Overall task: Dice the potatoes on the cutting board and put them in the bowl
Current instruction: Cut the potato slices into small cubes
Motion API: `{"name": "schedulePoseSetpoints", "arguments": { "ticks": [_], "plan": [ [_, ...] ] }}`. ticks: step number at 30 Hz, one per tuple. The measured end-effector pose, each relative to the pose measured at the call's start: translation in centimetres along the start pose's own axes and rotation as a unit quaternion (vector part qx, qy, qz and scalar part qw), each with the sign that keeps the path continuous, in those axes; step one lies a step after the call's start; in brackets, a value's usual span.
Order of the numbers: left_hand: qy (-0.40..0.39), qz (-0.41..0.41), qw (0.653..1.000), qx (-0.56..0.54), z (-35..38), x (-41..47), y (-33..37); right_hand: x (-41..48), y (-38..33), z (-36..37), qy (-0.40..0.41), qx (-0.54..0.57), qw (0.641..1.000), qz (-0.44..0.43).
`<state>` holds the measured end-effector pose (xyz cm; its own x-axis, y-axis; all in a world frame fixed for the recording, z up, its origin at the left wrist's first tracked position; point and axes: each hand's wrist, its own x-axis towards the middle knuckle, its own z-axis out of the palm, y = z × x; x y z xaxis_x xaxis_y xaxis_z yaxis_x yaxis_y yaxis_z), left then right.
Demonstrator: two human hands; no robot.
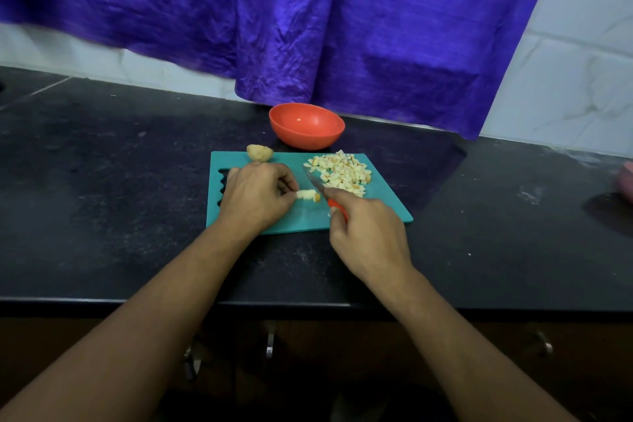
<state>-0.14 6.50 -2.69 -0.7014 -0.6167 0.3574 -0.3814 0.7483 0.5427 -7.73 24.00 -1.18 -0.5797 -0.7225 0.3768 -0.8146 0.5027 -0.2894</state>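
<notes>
One short potato strip [307, 195] lay mid-board on the teal cutting board [308, 216], and my left hand [257, 195] pinched its near end with curled fingertips. My right hand [370, 236] was closed around the red handle of one knife [320, 187], blade at the strip's right end. Just beyond lay one heap of diced potato [342, 171]. One unpeeled potato piece [259, 152] sat at the board's far edge. One orange bowl [307, 126] stood behind the board, nothing visible inside.

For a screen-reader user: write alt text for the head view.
The left hand steadies a potato strip on a teal cutting board while the right hand slices with a red-handled knife. Diced potato lies beside; an empty orange bowl sits behind.
</notes>
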Motion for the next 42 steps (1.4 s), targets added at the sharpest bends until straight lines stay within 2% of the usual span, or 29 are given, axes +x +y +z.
{"name": "schedulePoseSetpoints", "arguments": {
  "ticks": [16, 20, 24, 28, 32, 36, 42],
  "plan": [
    [0.014, -0.006, 1.000, -0.006, 0.1, 0.0, -0.1, -0.4, -1.1, 1.5, -0.053, -0.060, 0.996, -0.047],
    [0.015, -0.004, 0.999, -0.030, 0.0, -0.1, 0.0, -0.1, 0.1, 0.1, -0.052, -0.009, 0.999, -0.012],
    [0.055, -0.024, 0.994, -0.096, 0.1, 0.1, -0.8, -0.6, 0.9, -0.3, -0.003, 0.014, 1.000, 0.005],
    [0.104, -0.069, 0.986, -0.114, 0.1, 0.3, -1.2, -1.8, 0.1, 0.6, -0.029, -0.003, 0.998, -0.048],
    [0.082, -0.081, 0.988, -0.098, 0.1, 0.5, -1.3, -1.2, 0.7, 1.1, -0.032, -0.046, 0.995, -0.079],
    [0.073, -0.094, 0.988, -0.102, 0.2, 0.7, -1.6, 0.3, 2.4, 1.0, -0.025, -0.077, 0.996, -0.030],
    [0.029, -0.105, 0.980, -0.169, -0.2, 0.8, -1.6, 0.3, 3.4, 1.3, 0.037, 0.006, 0.999, 0.018]
  ]
}}
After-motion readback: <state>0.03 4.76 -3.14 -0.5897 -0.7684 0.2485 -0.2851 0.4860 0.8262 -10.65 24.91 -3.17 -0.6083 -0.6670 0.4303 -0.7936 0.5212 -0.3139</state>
